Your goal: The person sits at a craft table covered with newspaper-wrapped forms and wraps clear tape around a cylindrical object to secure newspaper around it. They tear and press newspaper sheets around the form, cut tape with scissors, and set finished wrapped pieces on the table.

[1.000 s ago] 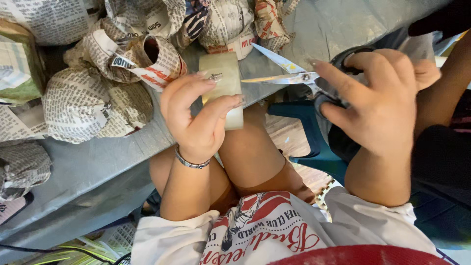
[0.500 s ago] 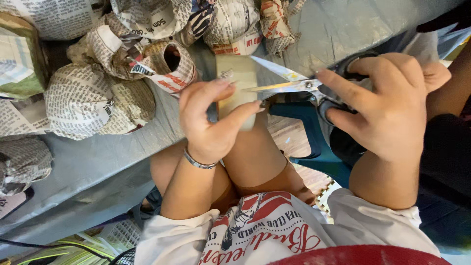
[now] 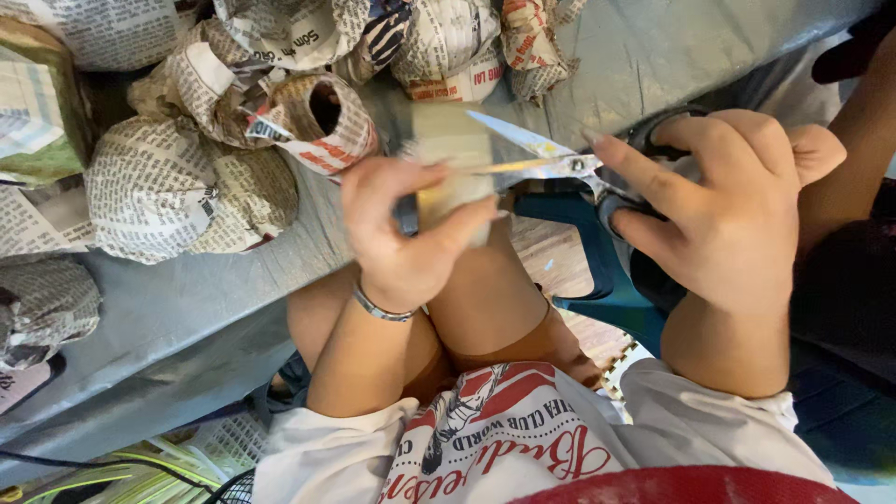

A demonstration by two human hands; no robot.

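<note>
My left hand [image 3: 401, 233] grips a small pale cream sheet [image 3: 453, 168], folded or rolled, thumb on one side and fingers on the other, just below the grey table's [image 3: 168, 308] front edge. My right hand [image 3: 728, 205] has its fingers through the dark handles of a pair of scissors [image 3: 551, 163]. The blades are parted and point left, the lower one lying across the sheet near my left fingertips. A thin bracelet circles my left wrist.
Several crumpled and rolled newspaper bundles [image 3: 187, 187] crowd the table's far left and top, one an open tube [image 3: 322, 117]. A blue stool [image 3: 579, 243] and patterned floor show below my knees. A dark sleeve of someone beside me fills the right edge [image 3: 849, 280].
The scissors have slid left so their blades now reach across the sheet. My left hand has turned and tightened its hold on the sheet.
</note>
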